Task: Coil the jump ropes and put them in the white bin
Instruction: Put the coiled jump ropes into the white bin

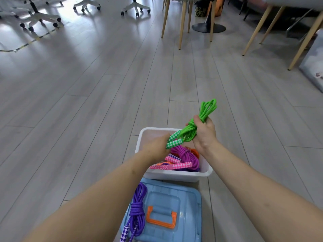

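The green jump rope (201,119) is folded into a bundle and held up in the air, just over the far right corner of the white bin (174,175). The right hand (203,133) is wrapped tight around the middle of the bundle, so the rope loops stick up past the fist. The rope's two green and white checked handles (172,141) point down and to the left, toward the left hand (155,145). The left hand is at the ends of the handles with its fingers curled, and it looks like it is holding them, but the fingers are a bit blurry.

The white bin sits on the floor (87,102) in front of the person. Inside it lies a magenta coiled rope (185,154) with pink and white checked handles (174,165), and a bit of an orange rope (195,151) shows behind it.

Just in front of the bin, closer to the person, is a light blue lid (174,194) with an orange handle (161,218). A purple coiled rope (137,206) lies on the left side of that lid, and its purple and white checked handle (125,233) hangs near the bottom edge.

Far away there are wooden chair legs (181,23) on the right and white chair bases with wheels (40,18) on the left
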The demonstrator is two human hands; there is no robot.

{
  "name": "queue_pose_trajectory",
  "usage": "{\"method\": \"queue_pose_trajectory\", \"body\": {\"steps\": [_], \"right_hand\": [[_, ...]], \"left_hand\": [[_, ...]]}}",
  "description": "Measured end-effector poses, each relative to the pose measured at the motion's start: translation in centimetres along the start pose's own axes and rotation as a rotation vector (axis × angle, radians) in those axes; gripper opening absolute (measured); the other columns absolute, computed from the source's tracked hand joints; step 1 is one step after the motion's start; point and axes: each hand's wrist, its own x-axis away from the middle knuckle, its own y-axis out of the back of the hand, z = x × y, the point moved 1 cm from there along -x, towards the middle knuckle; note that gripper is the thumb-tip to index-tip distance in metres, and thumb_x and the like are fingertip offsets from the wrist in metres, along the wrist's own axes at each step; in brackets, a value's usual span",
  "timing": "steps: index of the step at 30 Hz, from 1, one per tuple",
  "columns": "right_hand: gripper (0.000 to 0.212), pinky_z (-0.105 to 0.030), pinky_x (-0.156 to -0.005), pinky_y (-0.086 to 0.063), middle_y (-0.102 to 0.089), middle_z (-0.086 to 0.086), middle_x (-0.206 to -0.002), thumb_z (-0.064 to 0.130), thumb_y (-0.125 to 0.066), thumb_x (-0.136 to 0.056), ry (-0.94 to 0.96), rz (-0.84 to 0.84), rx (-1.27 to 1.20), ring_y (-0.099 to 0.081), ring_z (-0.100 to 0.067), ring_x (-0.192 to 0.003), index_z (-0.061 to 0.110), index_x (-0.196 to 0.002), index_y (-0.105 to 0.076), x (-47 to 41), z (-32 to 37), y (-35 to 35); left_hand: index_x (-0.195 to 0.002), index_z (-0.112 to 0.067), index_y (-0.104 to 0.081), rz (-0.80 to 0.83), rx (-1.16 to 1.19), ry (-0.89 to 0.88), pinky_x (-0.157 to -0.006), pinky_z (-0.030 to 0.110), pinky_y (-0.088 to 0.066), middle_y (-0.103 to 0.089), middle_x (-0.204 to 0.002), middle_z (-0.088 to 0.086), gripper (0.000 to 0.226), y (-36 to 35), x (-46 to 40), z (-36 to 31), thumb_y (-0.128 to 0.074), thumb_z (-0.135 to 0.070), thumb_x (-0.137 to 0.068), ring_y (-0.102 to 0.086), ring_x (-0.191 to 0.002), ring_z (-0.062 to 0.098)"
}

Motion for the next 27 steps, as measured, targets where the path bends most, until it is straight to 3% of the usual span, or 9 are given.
{"method": "queue_pose_trajectory", "body": {"steps": [2, 6, 9, 13, 16, 20, 24, 27], "right_hand": [[0.015, -0.050, -0.075, -0.058, -0.060, -0.005, -0.084, 0.025, -0.065, -0.097, 0.099, -0.031, 0.186, -0.063, -0.024, -0.075, 0.018, -0.109, -0.057, -0.3, 0.1, 0.7], [0.028, -0.032, -0.083, -0.049, -0.064, 0.000, -0.104, 0.018, -0.061, -0.102, 0.292, 0.103, 0.662, -0.062, -0.016, -0.092, 0.018, -0.130, -0.056, 0.2, -0.1, 1.9], [0.045, -0.034, -0.091, -0.047, -0.062, -0.005, -0.122, 0.011, -0.064, -0.098, 0.484, 0.301, 1.048, -0.058, -0.021, -0.109, 0.018, -0.141, -0.054, 0.3, -0.7, 2.4], [0.053, -0.045, -0.094, -0.047, -0.063, -0.010, -0.127, 0.011, -0.068, -0.094, 0.644, 0.494, 1.495, -0.056, -0.035, -0.110, 0.018, -0.144, -0.053, 0.4, -1.7, 2.3], [0.056, -0.047, -0.095, -0.047, -0.063, -0.014, -0.126, 0.015, -0.075, -0.090, 0.576, 0.488, 1.588, -0.055, -0.035, -0.114, 0.013, -0.140, -0.049, 0.6, -2.3, 2.0], [0.067, -0.041, -0.124, -0.023, -0.035, -0.014, -0.158, 0.014, -0.072, -0.092, 0.538, 0.623, 1.663, -0.029, -0.033, -0.149, 0.015, -0.151, -0.042, 0.7, -4.1, 2.9], [0.066, -0.042, -0.114, -0.035, -0.048, -0.008, -0.143, 0.020, -0.075, -0.089, 0.661, 0.496, 1.699, -0.042, -0.032, -0.134, 0.019, -0.148, -0.047, 1.4, -3.8, 3.8], [0.052, -0.041, -0.107, -0.043, -0.056, -0.007, -0.132, 0.010, -0.074, -0.087, 0.642, 0.458, 1.628, -0.048, -0.030, -0.125, 0.014, -0.137, -0.057, 1.8, -4.1, 4.0]], "left_hand": [[-0.121, -0.019, -0.056, -0.018, -0.113, -0.005, -0.076, 0.033, -0.047, -0.069, -0.105, 0.007, 0.021, -0.1, 0.2, 0.5, -0.057, -0.022, -0.099, -0.062, -0.091, 0.024], [-0.128, -0.017, -0.048, 0.020, -0.264, -0.039, -0.073, 0.032, -0.038, -0.067, -0.116, 0.008, 0.033, -0.6, 0.8, 1.3, -0.061, -0.026, -0.099, -0.062, -0.102, 0.027], [-0.134, -0.019, -0.041, 0.113, -0.329, -0.027, -0.079, 0.038, -0.044, -0.062, -0.123, 0.009, 0.048, -1.4, 0.7, 2.5, -0.064, -0.038, -0.097, -0.060, -0.110, 0.030], [-0.145, -0.019, -0.036, 0.118, -0.465, -0.012, -0.097, 0.047, -0.044, -0.051, -0.130, 0.009, 0.064, -1.6, 0.2, 3.5, -0.059, -0.054, -0.096, -0.051, -0.122, 0.030], [-0.146, -0.012, -0.036, 0.067, -0.546, 0.017, -0.102, 0.044, -0.038, -0.046, -0.132, 0.012, 0.072, -2.0, 0.0, 4.0, -0.061, -0.056, -0.094, -0.044, -0.122, 0.031], [-0.145, -0.008, -0.034, -0.020, -0.438, 0.053, -0.101, 0.037, -0.039, -0.045, -0.135, 0.013, 0.066, -2.3, 0.3, 4.6, -0.070, -0.022, -0.092, -0.043, -0.122, 0.028], [-0.150, -0.010, -0.023, -0.117, -0.187, 0.114, -0.073, 0.035, -0.048, -0.038, -0.140, 0.010, 0.087, -1.6, 0.7, 4.3, -0.068, 0.009, -0.078, -0.053, -0.103, 0.026], [-0.151, -0.019, -0.027, -0.103, -0.127, 0.115, -0.074, 0.042, -0.055, -0.039, -0.143, 0.008, 0.088, -1.5, 0.6, 4.2, -0.061, 0.015, -0.078, -0.058, -0.105, 0.030]]}}
